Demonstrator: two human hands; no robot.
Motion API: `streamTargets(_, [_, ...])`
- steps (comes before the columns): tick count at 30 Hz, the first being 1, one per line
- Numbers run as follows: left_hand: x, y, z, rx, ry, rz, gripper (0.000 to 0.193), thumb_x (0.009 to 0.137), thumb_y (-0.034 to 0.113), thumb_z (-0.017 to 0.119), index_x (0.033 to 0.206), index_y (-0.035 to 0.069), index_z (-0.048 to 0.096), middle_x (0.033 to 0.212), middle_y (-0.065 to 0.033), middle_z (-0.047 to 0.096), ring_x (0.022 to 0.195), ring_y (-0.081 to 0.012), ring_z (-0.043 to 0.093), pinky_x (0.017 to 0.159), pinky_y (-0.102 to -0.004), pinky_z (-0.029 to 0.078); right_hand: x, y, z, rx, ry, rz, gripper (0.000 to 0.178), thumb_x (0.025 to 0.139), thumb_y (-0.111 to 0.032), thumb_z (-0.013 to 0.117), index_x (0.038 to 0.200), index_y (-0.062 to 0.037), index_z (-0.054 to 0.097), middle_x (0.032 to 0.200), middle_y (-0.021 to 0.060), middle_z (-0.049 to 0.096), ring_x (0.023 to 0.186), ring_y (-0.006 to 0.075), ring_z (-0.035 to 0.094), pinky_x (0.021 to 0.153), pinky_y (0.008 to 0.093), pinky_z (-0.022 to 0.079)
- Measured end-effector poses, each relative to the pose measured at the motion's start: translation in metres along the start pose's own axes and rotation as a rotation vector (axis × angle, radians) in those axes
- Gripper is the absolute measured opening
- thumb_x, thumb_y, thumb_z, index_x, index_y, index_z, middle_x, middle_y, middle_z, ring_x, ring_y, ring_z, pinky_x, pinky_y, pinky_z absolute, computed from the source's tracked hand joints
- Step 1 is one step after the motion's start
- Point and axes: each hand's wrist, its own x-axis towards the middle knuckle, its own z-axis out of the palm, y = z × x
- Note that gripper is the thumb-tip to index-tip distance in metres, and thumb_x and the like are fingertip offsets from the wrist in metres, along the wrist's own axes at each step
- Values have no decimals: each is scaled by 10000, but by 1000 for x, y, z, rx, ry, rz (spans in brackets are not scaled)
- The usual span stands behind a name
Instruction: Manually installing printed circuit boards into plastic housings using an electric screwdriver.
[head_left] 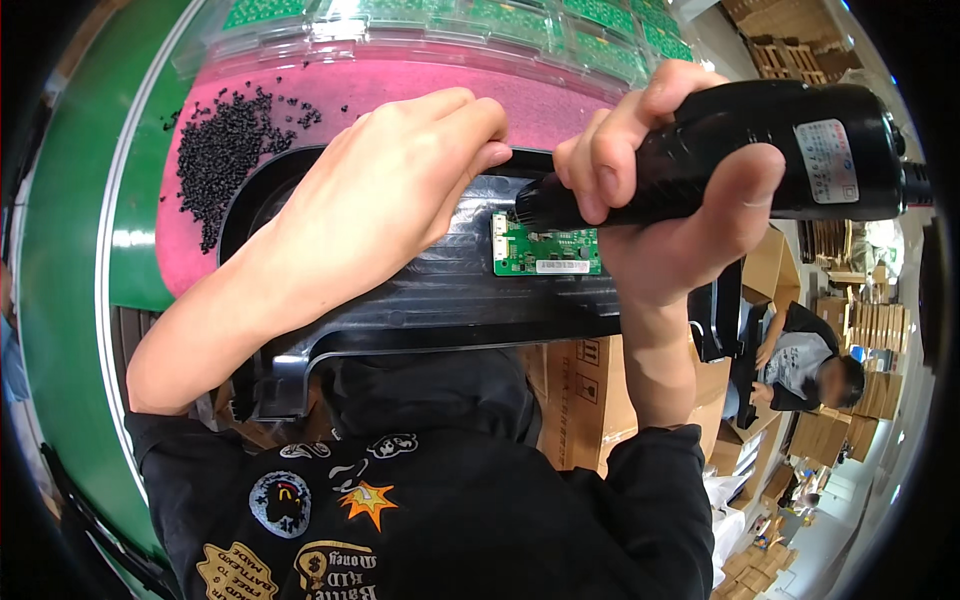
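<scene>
A black electric screwdriver lies sideways in my right hand, with the fingers and thumb around its body. Its tapered front end points left, over the upper part of a small green circuit board. That board sits inside a long, shallow black plastic housing, which has a raised rim. My left hand hovers over the housing's far rim, left of the screwdriver. Its fingers are curled and pressed together; whatever is between the fingertips is hidden. Part of the board is covered by the screwdriver and my right hand.
Small black screws are heaped on a pink mat at the left. Clear trays of green circuit boards line the far side. Cardboard boxes stand below the housing. Another person is at the right.
</scene>
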Motion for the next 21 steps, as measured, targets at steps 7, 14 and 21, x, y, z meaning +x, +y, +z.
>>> streamTargets(7, [-1,-6,-1,-75,-68,35,187,793,-73,637,971,-22,614,804,-161,606,755,-346,628,645,-393,492,7,3,3,-181,-116,24,644,900,-701,477,1017,-68,480,577,31,472,460,123,409,508,271,375])
streamTargets(14, [-3,-3,-1,-88,-70,64,127,789,-46,669,913,-24,655,800,-142,621,720,-326,637,634,-378,504,0,1,6,-176,-35,25,795,832,-817,432,1052,-57,501,579,11,485,455,117,425,499,263,381])
streamTargets(21, [-4,0,3,-177,-169,44,156,733,18,772,832,-19,658,775,-86,631,665,-227,631,569,-326,484,-19,-51,8,138,121,-106,747,761,-786,596,1130,-139,551,646,-48,489,503,90,455,580,277,383])
